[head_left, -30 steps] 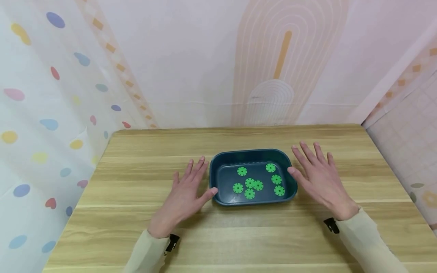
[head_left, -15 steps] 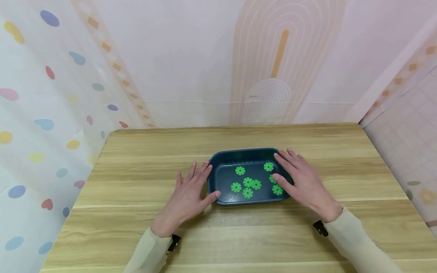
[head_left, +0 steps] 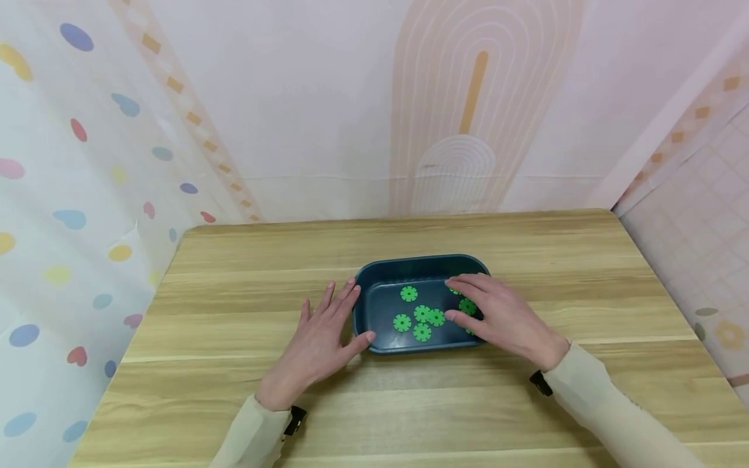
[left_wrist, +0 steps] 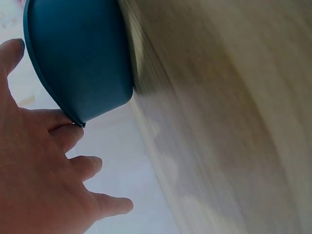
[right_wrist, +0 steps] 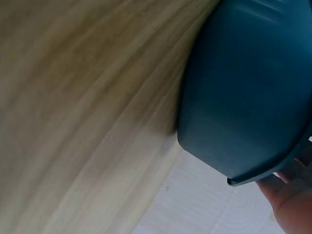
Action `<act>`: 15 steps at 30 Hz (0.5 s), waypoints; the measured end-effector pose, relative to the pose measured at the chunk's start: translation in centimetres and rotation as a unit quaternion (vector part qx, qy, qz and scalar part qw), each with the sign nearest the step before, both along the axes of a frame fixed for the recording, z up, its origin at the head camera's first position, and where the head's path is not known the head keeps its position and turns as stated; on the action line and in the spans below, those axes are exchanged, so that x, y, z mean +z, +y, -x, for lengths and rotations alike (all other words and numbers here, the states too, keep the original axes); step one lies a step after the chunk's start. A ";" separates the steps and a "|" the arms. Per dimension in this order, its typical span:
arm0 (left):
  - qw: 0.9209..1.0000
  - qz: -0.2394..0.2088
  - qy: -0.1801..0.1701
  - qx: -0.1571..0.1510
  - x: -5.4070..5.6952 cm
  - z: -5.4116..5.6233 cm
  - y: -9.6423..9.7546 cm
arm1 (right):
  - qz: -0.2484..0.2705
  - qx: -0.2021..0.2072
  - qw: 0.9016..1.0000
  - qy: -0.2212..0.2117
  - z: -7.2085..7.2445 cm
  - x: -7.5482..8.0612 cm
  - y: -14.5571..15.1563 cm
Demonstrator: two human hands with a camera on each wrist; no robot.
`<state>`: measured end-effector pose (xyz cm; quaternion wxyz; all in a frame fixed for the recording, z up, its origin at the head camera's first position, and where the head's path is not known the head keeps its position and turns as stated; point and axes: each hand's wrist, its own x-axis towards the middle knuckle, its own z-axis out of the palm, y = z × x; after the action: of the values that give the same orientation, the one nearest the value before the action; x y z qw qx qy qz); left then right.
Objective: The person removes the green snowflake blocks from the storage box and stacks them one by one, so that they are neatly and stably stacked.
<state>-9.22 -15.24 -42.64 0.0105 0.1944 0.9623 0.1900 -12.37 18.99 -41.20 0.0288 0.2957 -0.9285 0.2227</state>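
A dark teal rectangular tray (head_left: 380,305) rests on the table, with several green notched discs (head_left: 418,335) lying flat on its floor. My left hand (head_left: 318,344) touches the tray's left end, fingers spread and thumb at the rim; the left wrist view has those fingertips (left_wrist: 68,136) at the tray's edge. Over the right end reaches my right hand (head_left: 506,318), its thumb and fingers apart above the inside. It partly covers the discs there, and I see nothing held in it. The right wrist view shows the tray's outer wall (right_wrist: 239,107) with fingers beyond its rim.
The wood-grain table (head_left: 234,273) spreads out around the tray. Behind its far edge hangs a pale patterned cloth (head_left: 316,117), with more printed cloth at the left and right sides. A black strap piece (head_left: 295,421) shows at the left cuff.
My right hand has moved left, from beside the tray to over its right end, now hiding some discs. My left hand has stayed at the left rim. The view has shifted slightly.
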 end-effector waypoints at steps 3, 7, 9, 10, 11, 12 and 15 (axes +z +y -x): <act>1.000 -0.003 0.000 -0.001 -0.1 0.0 0.0 | -0.006 0.017 1.000 -0.008 0.3 -0.1 -0.2; 1.000 -0.004 0.003 -0.001 -0.1 0.0 -0.1 | -0.012 0.044 0.999 -0.024 0.9 0.0 -0.5; 1.000 -0.005 0.003 -0.001 -0.2 0.0 -0.1 | -0.016 0.059 0.998 -0.032 1.2 0.0 -0.6; 1.000 -0.005 0.004 -0.001 -0.2 0.0 -0.1 | -0.019 0.066 0.997 -0.035 1.3 0.1 -0.7; 1.000 -0.005 0.004 -0.001 -0.2 0.0 -0.1 | -0.021 0.074 0.996 -0.036 1.5 0.1 -0.7; 1.000 -0.005 0.004 0.000 -0.2 0.0 -0.1 | -0.023 0.080 0.996 -0.040 1.7 0.1 -0.8; 1.000 -0.003 0.007 0.000 -0.2 0.1 -0.1 | -0.024 0.097 0.994 -0.049 2.2 0.2 -1.0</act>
<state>-9.28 -15.31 -42.86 0.0034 0.1954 0.9618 0.1918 -14.54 18.00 -40.98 -0.0457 0.3735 -0.9010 0.2161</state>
